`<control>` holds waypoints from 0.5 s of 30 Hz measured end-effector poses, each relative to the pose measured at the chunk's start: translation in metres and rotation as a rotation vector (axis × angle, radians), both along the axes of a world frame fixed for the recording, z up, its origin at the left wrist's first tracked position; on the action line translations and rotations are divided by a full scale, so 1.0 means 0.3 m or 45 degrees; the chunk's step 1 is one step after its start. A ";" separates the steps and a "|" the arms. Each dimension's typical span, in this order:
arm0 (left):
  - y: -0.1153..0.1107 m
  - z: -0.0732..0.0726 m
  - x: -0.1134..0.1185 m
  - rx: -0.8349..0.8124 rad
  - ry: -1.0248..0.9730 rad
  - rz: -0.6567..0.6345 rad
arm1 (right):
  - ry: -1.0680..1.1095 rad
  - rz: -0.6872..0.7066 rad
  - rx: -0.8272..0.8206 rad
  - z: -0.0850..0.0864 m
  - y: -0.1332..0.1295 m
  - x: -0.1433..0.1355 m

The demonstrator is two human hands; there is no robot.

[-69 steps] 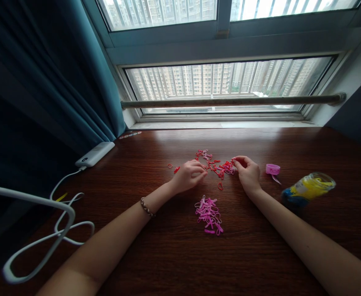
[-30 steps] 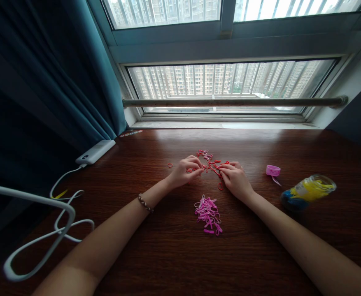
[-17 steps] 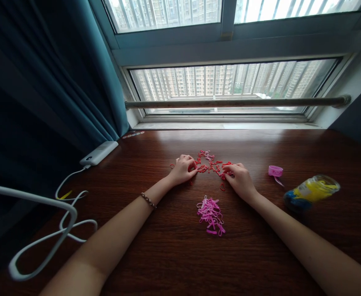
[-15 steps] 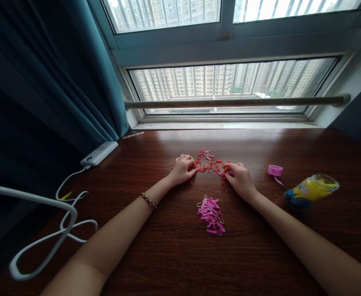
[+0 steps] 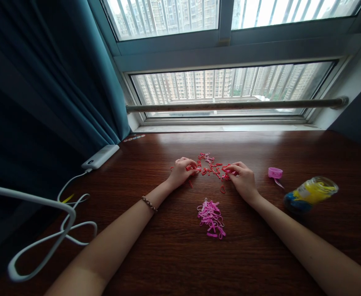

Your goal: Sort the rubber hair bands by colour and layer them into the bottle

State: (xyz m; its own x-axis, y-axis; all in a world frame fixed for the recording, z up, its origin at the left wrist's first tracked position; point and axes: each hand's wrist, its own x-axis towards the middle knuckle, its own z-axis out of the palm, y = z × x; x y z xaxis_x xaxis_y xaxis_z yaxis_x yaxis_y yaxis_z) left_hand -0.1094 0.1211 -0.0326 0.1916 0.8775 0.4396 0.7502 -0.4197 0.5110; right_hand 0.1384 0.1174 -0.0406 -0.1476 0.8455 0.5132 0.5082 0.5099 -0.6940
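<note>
Small red bands lie scattered on the dark wooden table, a few pale pink ones at their far edge. My left hand is at their left side, its fingers curled together over some red bands; what the fingertips pinch is too small to make out. At the right side of the scatter, my right hand has thumb and fingers closed near red and pink bands, and its fingertips' contents are likewise unclear. Nearer to me, between my forearms, sits a pile of pink bands.
On the right, a clear jar with yellow and blue bands lies on its side, near a pink ring-shaped item. A white power strip and looping white cable are at left, beside a blue curtain. A metal rail crosses the window.
The view has tilted slightly, so the table's contents appear a little lower. My right fingers have shifted slightly at the red bands; my left hand stays at its side of them.
</note>
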 end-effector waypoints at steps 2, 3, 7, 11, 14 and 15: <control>-0.001 0.002 -0.001 0.009 0.010 -0.009 | 0.027 -0.003 -0.018 0.000 0.000 0.001; 0.000 0.003 -0.002 0.014 0.018 -0.012 | 0.035 -0.009 -0.020 0.000 0.000 0.001; 0.002 0.000 -0.005 0.039 0.050 -0.012 | 0.030 -0.012 0.013 -0.007 0.004 0.000; 0.005 -0.005 -0.005 0.065 0.069 0.003 | 0.001 -0.001 0.084 -0.014 0.010 -0.006; 0.007 -0.009 -0.005 0.077 0.071 0.019 | 0.000 -0.007 0.140 -0.010 0.008 -0.010; 0.008 -0.010 -0.005 0.080 0.070 0.028 | 0.006 -0.006 0.150 -0.007 0.006 -0.011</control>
State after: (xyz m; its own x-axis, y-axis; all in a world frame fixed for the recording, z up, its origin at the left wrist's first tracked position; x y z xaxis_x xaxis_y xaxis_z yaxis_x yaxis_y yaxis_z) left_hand -0.1109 0.1235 -0.0357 0.1977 0.8529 0.4832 0.7858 -0.4326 0.4421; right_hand 0.1351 0.1191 -0.0427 -0.1411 0.7802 0.6094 0.5078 0.5855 -0.6319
